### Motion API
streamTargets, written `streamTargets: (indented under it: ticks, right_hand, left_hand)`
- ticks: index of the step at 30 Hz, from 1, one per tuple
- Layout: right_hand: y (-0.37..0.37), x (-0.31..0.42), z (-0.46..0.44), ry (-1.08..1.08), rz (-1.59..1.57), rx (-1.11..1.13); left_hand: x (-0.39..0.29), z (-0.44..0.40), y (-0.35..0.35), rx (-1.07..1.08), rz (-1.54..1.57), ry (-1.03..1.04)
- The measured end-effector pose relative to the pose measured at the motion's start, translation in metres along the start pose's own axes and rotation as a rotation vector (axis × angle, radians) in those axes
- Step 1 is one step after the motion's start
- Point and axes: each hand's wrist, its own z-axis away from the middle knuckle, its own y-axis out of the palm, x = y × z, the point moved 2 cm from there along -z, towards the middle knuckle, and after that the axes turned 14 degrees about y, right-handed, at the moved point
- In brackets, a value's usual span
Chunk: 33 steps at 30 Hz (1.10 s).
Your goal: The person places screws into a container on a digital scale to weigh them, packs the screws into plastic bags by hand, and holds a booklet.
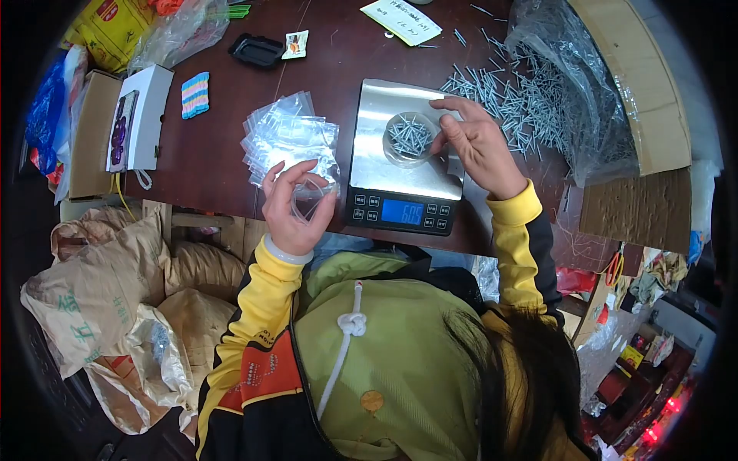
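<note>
A clear round cup [394, 159] holding small silver screws [410, 137] stands on the metal plate of a digital scale [369, 170], whose display reads what looks like 605. My right hand [480, 146] reaches in from the right, thumb and index finger closed at the cup's rim, the other fingers stretched out above the plate. In my left hand [292, 211] is a clear, round, ring-like plastic piece [310, 218], held between thumb and curled fingers. Just beyond that hand lies a fanned stack of clear plastic bags [288, 138].
A heap of loose screws [530, 111] spills from a plastic-lined cardboard box [642, 84] at right. Farther back are a handwritten paper slip [401, 21], a black tray [256, 51] and a striped bundle [195, 95]. A white box [146, 115] stands left.
</note>
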Motion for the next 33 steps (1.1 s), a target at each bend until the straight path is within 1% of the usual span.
streamTargets:
  ticks: [3, 6, 9, 12, 15, 18, 21, 24, 25, 26, 27, 30, 33]
  right_hand:
    - [0.001, 0.001, -0.002, 0.025, 0.012, -0.005]
    - [0.011, 0.006, -0.005, 0.005, 0.201, -0.131]
    - [0.028, 0.005, -0.009, 0.056, 0.269, -0.162]
    - [0.032, 0.008, -0.013, 0.104, 0.251, -0.048]
    - [0.031, 0.001, -0.012, 0.109, 0.211, -0.024]
    - [0.022, -0.005, -0.012, 0.118, 0.08, -0.04]
    - [0.003, -0.017, -0.009, 0.196, -0.099, -0.049]
    - [-0.028, -0.046, -0.008, 0.287, -0.213, -0.103]
    - [-0.041, -0.061, -0.007, 0.318, -0.107, -0.199]
    - [-0.048, -0.06, -0.008, 0.35, 0.0, -0.295]
    - [-0.058, -0.055, -0.004, 0.422, 0.2, -0.355]
    - [-0.056, -0.061, -0.003, 0.161, 0.404, -0.56]
    - [-0.039, -0.053, -0.005, 0.153, 0.215, -0.25]
  left_hand:
    - [0.0, 0.0, 0.0, 0.0, -0.003, -0.001]
    - [0.0, 0.0, 0.001, 0.002, -0.009, 0.003]
    - [0.001, 0.001, 0.001, 0.003, -0.013, 0.003]
    - [0.001, 0.001, 0.0, 0.002, -0.018, 0.0]
    - [0.001, 0.002, 0.0, -0.001, -0.012, 0.002]
    - [0.002, 0.003, 0.0, -0.001, -0.011, 0.007]
    - [0.002, 0.002, 0.001, 0.002, -0.007, 0.015]
    - [0.002, 0.003, 0.001, 0.003, -0.006, 0.015]
    - [0.003, 0.003, 0.001, 0.0, -0.007, 0.015]
    - [0.003, 0.003, 0.001, -0.002, -0.007, 0.014]
    - [0.003, 0.004, 0.001, 0.0, -0.006, 0.014]
    - [0.002, 0.003, 0.002, 0.001, -0.002, 0.018]
    - [0.002, 0.002, 0.004, -0.009, 0.004, 0.026]
